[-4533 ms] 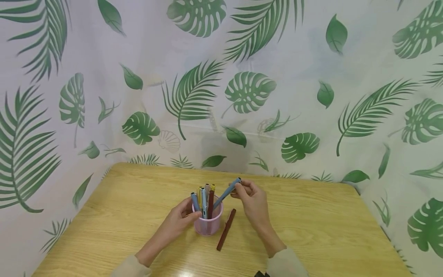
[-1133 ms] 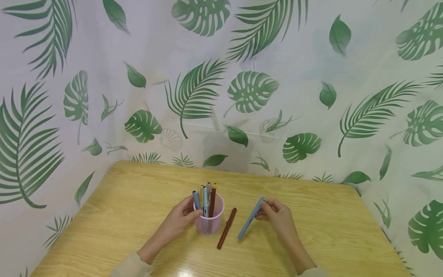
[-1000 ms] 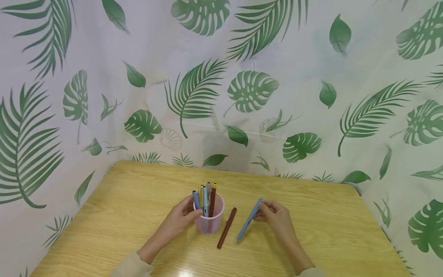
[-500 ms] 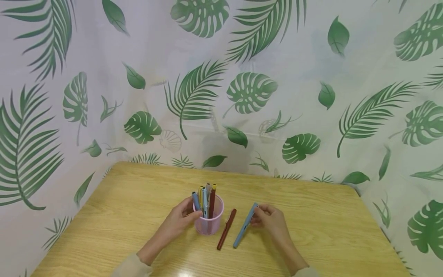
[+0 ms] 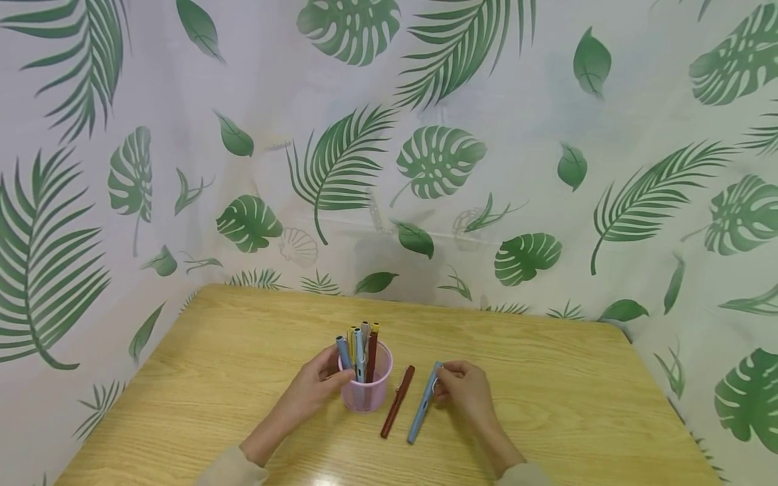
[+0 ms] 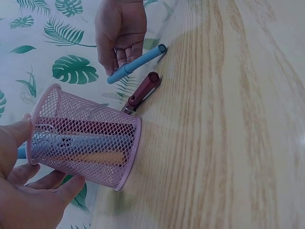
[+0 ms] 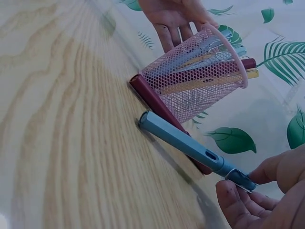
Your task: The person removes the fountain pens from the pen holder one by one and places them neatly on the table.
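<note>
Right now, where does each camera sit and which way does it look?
Head: on the head, facing forward and down at the table and backdrop; left grip, right grip and sleeves show.
Left wrist: on that wrist, facing right past the pink cup; left grip at left, right grip at top.
Right wrist: on that wrist, facing left past the blue pen; right grip lower right, left grip at top.
Both wrist views share the pink cup, blue pen and maroon pen.

There are two hands, a left hand (image 5: pixel 313 383) and a right hand (image 5: pixel 469 393), one table (image 5: pixel 559 385), one mesh cup (image 5: pixel 365 397), one dark red pen (image 5: pixel 398 402) and one blue pen (image 5: pixel 423 406) outside it, and at least six overlapping pens (image 5: pixel 359 358) inside.
</note>
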`<action>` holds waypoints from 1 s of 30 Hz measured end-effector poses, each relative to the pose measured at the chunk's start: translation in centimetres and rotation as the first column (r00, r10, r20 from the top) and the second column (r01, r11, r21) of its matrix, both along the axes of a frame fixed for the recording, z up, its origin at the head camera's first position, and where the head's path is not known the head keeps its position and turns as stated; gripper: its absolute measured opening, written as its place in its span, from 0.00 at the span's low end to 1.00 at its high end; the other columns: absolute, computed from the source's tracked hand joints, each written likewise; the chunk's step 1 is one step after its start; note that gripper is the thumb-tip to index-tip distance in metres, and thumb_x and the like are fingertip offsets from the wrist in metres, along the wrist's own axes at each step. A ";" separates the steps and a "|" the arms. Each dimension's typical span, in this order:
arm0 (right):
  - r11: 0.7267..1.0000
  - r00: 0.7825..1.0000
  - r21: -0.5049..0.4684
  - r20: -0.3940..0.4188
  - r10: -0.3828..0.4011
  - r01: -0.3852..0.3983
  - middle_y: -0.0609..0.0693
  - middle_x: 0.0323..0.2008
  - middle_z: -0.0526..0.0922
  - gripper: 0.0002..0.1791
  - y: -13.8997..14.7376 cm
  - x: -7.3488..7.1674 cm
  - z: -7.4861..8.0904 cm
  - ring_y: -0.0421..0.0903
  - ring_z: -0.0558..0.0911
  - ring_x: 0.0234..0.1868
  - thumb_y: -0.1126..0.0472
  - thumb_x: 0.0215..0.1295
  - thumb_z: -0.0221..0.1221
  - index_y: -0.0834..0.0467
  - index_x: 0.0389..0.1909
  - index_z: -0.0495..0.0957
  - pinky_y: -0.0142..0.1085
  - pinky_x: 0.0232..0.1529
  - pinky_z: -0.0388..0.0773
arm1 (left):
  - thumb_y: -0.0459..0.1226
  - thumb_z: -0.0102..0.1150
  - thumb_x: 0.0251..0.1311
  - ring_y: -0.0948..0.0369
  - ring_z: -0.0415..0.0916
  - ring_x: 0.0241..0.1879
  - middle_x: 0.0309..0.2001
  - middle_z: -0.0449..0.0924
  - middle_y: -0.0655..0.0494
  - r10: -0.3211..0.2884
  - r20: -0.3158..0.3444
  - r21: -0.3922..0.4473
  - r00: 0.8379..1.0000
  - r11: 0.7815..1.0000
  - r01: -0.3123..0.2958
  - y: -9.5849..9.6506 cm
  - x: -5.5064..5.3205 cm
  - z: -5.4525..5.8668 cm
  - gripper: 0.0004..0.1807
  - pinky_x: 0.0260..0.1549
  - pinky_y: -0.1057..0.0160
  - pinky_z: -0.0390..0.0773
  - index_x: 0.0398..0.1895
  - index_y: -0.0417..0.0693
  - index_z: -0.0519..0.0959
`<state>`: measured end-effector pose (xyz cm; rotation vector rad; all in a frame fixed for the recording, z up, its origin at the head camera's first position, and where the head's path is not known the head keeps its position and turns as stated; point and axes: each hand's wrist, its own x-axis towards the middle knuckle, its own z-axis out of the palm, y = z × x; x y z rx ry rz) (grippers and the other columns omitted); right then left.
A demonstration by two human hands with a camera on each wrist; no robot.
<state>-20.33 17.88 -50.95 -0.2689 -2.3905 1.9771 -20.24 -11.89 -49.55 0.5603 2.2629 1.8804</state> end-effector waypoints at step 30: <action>0.985 1.000 0.170 0.012 0.015 -0.017 0.57 0.26 0.86 0.12 -1.9 -0.7 -0.6 0.46 0.84 0.18 0.71 0.68 0.58 0.77 0.47 0.77 0.37 0.23 0.86 | 0.38 0.58 0.76 0.41 0.72 0.66 0.66 0.74 0.34 0.022 0.037 0.024 0.999 0.999 -0.023 0.3 0.1 0.1 0.36 0.64 0.51 0.75 0.79 0.33 0.56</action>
